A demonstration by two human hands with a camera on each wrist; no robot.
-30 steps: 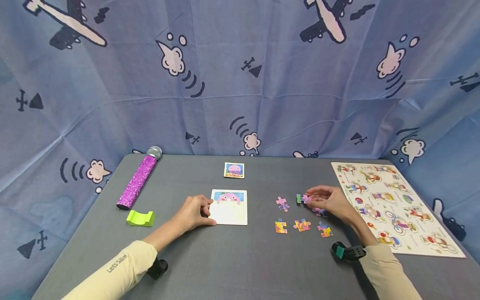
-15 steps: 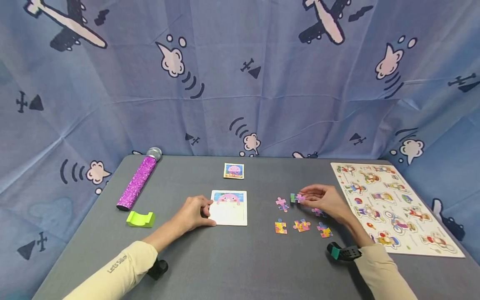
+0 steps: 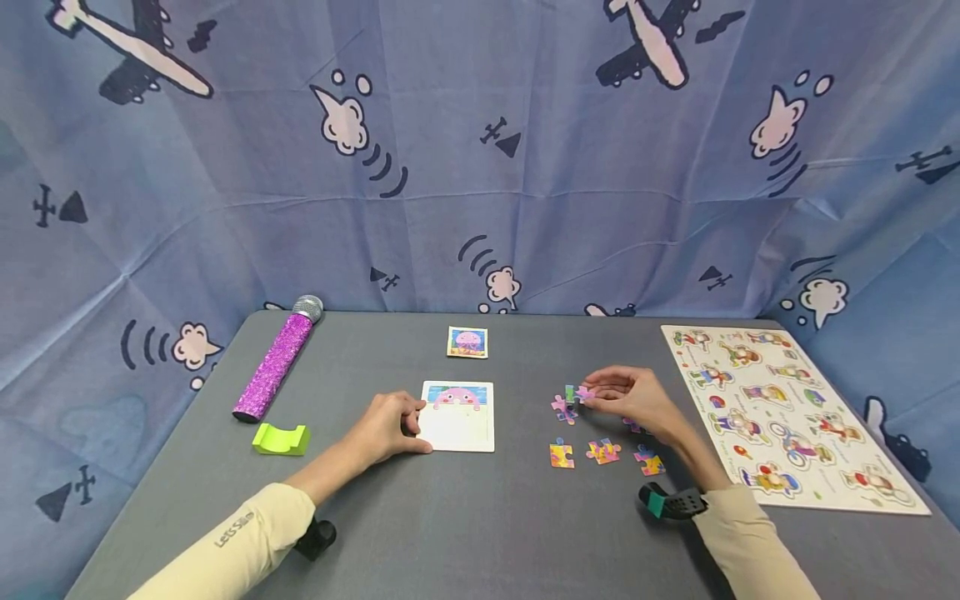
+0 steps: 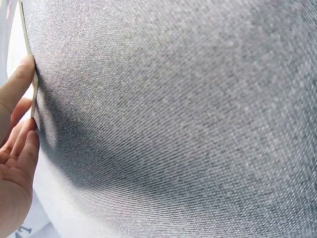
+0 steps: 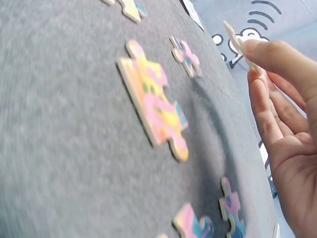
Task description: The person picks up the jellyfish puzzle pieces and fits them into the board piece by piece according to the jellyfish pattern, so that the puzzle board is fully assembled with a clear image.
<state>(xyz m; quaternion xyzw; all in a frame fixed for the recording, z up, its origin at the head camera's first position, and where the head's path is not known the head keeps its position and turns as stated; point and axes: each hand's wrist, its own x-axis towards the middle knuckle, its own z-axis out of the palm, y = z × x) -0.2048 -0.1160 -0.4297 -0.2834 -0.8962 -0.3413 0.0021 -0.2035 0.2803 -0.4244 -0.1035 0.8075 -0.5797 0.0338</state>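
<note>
My left hand [image 3: 392,423] holds the left edge of a square white puzzle tray [image 3: 457,429], thumb near its lower corner. Across the tray's top runs a strip of blue and pink picture. In the left wrist view, the thumb and fingers [image 4: 22,79] are at the tray's pale edge. My right hand [image 3: 630,398] pinches a pink and green jigsaw piece [image 3: 584,394], seen nearly edge-on in the right wrist view. That piece is raised above the table, close to a pink and blue piece [image 3: 562,410]. Below lie yellow and pink pieces [image 3: 603,451]; another [image 3: 633,426] is partly hidden behind the right hand.
A small picture card [image 3: 468,342] lies behind the tray. On the left are a glittery purple microphone [image 3: 277,362] and a lime-green curved block [image 3: 281,438]. A large white board with cartoon figures [image 3: 795,417] fills the right side, beside my right forearm. A patterned curtain [image 3: 480,167] hangs behind.
My right hand has moved left with the pinched jigsaw piece, from over the right pieces to beside the pink and blue one. The left hand and tray have stayed in place.
</note>
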